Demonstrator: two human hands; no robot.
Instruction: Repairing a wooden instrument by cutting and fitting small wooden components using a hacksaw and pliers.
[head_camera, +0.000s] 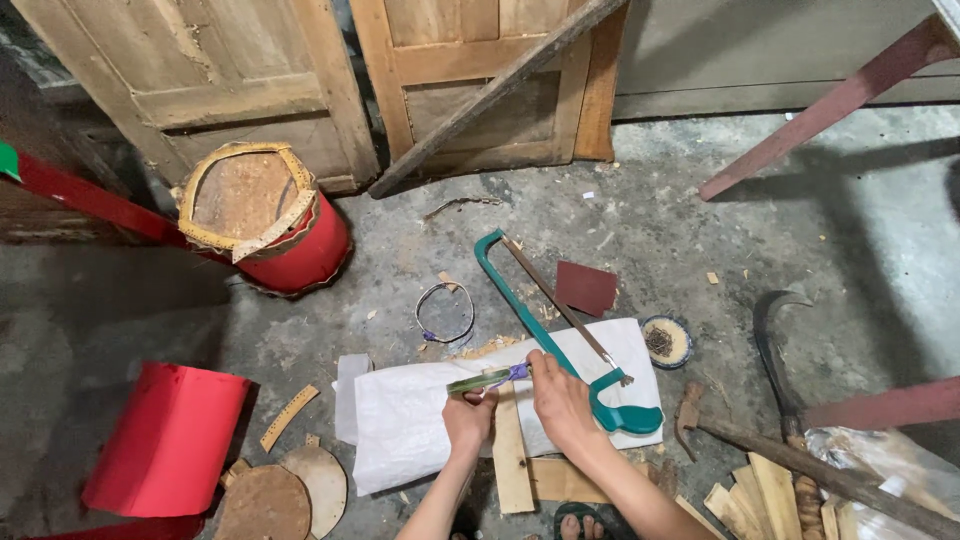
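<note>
Gripping one green strip (480, 381), two hands (520, 405) beside one hacksaw (560, 335).

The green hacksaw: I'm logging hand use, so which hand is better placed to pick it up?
Probably the right hand: it lies beside the hacksaw frame, while the left hand grips the green strip.

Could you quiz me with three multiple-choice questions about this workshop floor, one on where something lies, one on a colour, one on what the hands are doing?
1. Where does the hacksaw lie?
A on the white sack
B inside a drum
C against the door

2. What colour is the saw's frame?
A red
B teal
C yellow

3. What are both hands doing?
A resting empty
B gripping a hammer
C holding a thin green strip

Answers: A, its handle end rests on the white sack; B, the frame is teal; C, the left hand and right hand pinch the green strip.
</note>
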